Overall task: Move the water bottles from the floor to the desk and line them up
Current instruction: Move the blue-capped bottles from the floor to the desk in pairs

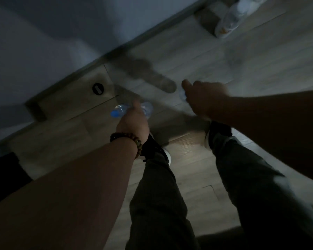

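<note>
Two hands reach out over a pale wood-patterned floor (197, 166) in a dim, motion-blurred view from the head camera. The left hand (134, 121) is clenched around a clear water bottle (146, 108), which lies crosswise in the grip above the floor; its blue cap (115, 113) sticks out to the left of the hand and its other end to the right. A beaded bracelet (129, 138) circles that wrist.

The right hand (205, 98) hangs farther right, well apart from the left, with its fingers curled and its thumb raised. A small pale blob (182, 95) shows at its left edge (too blurred to name), so I cannot tell whether this hand grasps anything.

More clear bottles (230, 18) sit on the floor at the top right, close to the base of the wall (49, 26) and well away from both hands; blur hides how many they are. A round black fitting (98, 88) is set in the floor to the upper left of the held bottle.

Below the hands, two legs in dark trousers (159, 204) end in dark shoes (218, 130) planted on the floor.
</note>
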The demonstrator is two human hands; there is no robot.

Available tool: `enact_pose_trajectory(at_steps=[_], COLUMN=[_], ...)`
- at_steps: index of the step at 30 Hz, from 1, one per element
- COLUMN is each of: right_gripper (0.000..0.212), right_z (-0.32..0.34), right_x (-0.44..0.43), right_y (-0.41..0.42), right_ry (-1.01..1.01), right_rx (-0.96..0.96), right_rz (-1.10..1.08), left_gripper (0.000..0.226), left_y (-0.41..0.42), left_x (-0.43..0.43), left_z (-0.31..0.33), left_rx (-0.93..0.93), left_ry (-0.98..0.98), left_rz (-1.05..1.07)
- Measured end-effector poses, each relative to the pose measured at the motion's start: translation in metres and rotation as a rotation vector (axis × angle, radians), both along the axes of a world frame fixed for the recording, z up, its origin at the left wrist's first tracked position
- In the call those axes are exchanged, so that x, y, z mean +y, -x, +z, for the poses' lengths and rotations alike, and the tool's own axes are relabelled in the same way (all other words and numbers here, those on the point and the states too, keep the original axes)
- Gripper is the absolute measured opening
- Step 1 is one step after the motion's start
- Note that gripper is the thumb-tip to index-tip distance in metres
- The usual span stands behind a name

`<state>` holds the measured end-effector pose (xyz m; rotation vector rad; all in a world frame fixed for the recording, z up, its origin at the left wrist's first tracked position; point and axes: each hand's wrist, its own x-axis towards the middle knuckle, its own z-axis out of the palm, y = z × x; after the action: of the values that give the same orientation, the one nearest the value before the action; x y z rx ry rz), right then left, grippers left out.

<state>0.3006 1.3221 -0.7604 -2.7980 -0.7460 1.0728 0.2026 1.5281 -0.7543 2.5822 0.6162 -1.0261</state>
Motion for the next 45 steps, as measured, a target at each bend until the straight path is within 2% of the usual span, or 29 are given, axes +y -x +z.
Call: enact_pose_trajectory(at_steps=[2, 5, 8, 13, 17, 20, 25, 31, 37, 45], right_gripper=[0.048, 0.044, 0.037, 0.031, 0.028, 0.027, 0.028, 0.025, 0.027, 0.024], right_z=[0.041, 0.111, 0.183, 0.292, 0.369, 0.416, 0.48, 0.525, 0.563, 0.601], right_x=[-0.008, -0.016, -0.027, -0.046, -0.063, -0.078, -0.095, -0.1, -0.121, -0.182], right_y=[0.008, 0.013, 0.014, 0.021, 0.028, 0.036, 0.063, 0.117, 0.17, 0.224], right_ry=[-0.003, -0.032, -0.07, -0.11, -0.136, -0.146, -0.163, -0.269, -0.317, -0.433], right_rx=[0.031, 0.097, 0.116, 0.033, -0.052, -0.098, -0.213, -0.333, -0.452, -0.515], right_rz=[-0.029, -0.142, -0.244, -0.334, -0.384, -0.436, -0.57, -0.95, -1.156, -1.421], left_gripper=[0.044, 0.025, 0.024, 0.029, 0.009, 0.015, 0.019, 0.022, 0.021, 0.023], left_y=[0.004, 0.005, 0.001, -0.008, -0.021, -0.033, -0.05, -0.069, -0.074, -0.057], left_x=[-0.009, -0.02, -0.032, -0.056, -0.072, -0.081, -0.085, -0.097, -0.138, -0.235], left_z=[0.037, 0.106, 0.184, 0.301, 0.379, 0.427, 0.486, 0.537, 0.578, 0.616], left_rx=[-0.014, -0.062, -0.075, -0.128, -0.236, -0.281, -0.352, -0.465, -0.481, -0.435], left_ry=[0.016, 0.078, 0.134, 0.162, 0.222, 0.192, 0.217, 0.304, 0.397, 0.532], left_rz=[0.003, -0.023, -0.089, -0.165, -0.192, -0.295, -0.499, -0.731, -0.91, -1.124])
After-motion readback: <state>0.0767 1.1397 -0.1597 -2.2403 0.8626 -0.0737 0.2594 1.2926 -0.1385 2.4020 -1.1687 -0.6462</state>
